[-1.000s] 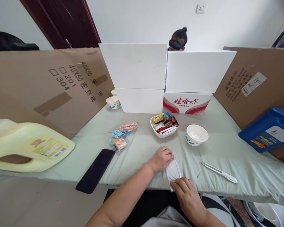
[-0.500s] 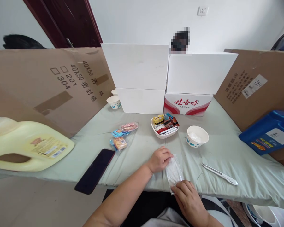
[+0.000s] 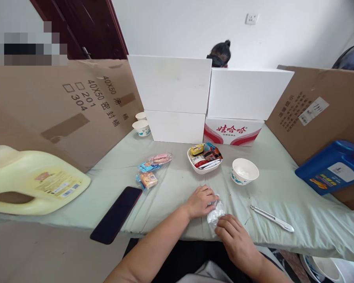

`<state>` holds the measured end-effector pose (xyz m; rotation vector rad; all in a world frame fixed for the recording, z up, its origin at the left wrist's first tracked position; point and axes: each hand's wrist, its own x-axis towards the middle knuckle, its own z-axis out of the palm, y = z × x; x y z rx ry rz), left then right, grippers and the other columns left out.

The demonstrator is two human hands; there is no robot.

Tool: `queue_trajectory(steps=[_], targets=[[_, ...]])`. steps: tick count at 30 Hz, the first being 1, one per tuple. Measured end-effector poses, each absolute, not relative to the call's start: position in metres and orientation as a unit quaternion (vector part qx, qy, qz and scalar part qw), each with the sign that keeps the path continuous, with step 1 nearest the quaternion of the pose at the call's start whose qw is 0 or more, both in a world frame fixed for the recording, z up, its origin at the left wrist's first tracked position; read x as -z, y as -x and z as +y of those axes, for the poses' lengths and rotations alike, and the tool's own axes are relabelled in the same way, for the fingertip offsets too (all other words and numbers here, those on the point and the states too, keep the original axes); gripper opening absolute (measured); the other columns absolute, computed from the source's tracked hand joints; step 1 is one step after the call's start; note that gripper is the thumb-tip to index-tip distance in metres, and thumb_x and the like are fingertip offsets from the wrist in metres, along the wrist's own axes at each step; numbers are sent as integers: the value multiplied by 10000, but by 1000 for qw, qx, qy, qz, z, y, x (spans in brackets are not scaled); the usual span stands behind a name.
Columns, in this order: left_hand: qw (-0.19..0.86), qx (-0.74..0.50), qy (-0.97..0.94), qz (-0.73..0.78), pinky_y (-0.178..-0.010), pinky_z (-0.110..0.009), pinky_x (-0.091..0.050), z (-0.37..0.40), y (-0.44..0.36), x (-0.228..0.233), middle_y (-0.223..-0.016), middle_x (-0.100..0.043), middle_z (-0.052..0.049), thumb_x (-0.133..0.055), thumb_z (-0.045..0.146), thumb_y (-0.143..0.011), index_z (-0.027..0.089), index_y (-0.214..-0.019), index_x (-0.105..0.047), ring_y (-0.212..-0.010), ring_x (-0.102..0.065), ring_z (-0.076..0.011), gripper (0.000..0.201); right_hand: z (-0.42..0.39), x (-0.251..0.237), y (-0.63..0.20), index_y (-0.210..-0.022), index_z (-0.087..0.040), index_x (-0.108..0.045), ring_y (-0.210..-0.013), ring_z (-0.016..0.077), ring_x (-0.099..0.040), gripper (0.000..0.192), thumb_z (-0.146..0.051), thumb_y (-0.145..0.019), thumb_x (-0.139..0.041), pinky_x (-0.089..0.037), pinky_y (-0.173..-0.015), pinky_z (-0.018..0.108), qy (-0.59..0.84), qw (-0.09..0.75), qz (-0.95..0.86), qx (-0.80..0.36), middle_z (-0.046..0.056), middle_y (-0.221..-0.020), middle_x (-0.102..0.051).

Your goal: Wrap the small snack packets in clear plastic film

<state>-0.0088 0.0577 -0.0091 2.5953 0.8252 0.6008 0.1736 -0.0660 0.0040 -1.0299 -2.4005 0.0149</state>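
A small clear plastic bag (image 3: 215, 212) lies crumpled on the pale green cloth (image 3: 171, 188) near the table's front edge. My left hand (image 3: 200, 201) pinches its upper left end. My right hand (image 3: 235, 239) grips its lower end from the right. Just beyond stands a white bowl (image 3: 204, 158) filled with several wrapped snack packets, and to its right an empty white paper cup (image 3: 244, 171).
A dark phone (image 3: 117, 214) lies at the front left, a clear bag of snacks (image 3: 152, 168) behind it. A metal utensil (image 3: 272, 218) lies to the right. Yellow jug (image 3: 32, 181) left, blue jug (image 3: 333, 165) right. Cardboard panels and white boxes (image 3: 171, 84) wall the table; a person's head (image 3: 220, 54) shows behind them.
The flat plastic bag has been gathered and crumpled between both hands. My right hand slid slightly up toward my left hand.
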Motion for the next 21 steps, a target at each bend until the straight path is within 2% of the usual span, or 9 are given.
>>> queue_trajectory(steps=[3, 5, 10, 15, 21], targets=[[204, -231, -903, 300, -917, -376, -411, 60, 9, 10, -1007, -677, -55, -668, 341, -814, 213, -1186, -613, -1001, -542, -234, 397, -38, -14, -174, -1041, -202, -591, -797, 166, -583, 243, -109, -918, -403, -460, -731, 294, 380, 200, -902, -54, 43, -872, -636], [221, -242, -895, 301, -914, -372, -420, 61, 9, 11, -996, -683, -61, -673, 338, -802, 202, -1181, -607, -998, -556, -234, 408, -17, -17, -172, -1063, -215, -593, -770, 153, -600, 250, -130, -935, -395, -447, -672, 259, 395, 172, -898, -94, 32, -866, -641], [257, -279, -875, 300, -918, -388, -452, 64, 11, 15, -1084, -675, -65, -677, 190, -712, 193, -1220, -565, -971, -579, -234, 521, 28, -11, -165, -1014, -215, -583, -810, 144, -643, 171, -173, -943, -433, -447, -693, 240, 449, 191, -863, -128, 34, -993, -673], [278, -275, -864, 318, -931, -404, -474, 67, 13, 17, -1197, -619, -77, -627, 95, -655, 208, -1346, -440, -1032, -564, -243, 725, 41, 8, -158, -987, -192, -577, -762, 153, -642, 136, -168, -925, -458, -424, -644, 239, 482, 201, -847, -104, 43, -939, -676], [292, -261, -863, 319, -914, -397, -485, 67, 14, 14, -1130, -621, -70, -662, 52, -594, 197, -1337, -440, -1012, -543, -241, 788, 35, 23, -154, -1002, -188, -577, -762, 158, -626, 139, -188, -924, -462, -384, -612, 239, 512, 211, -831, -56, 44, -910, -658]])
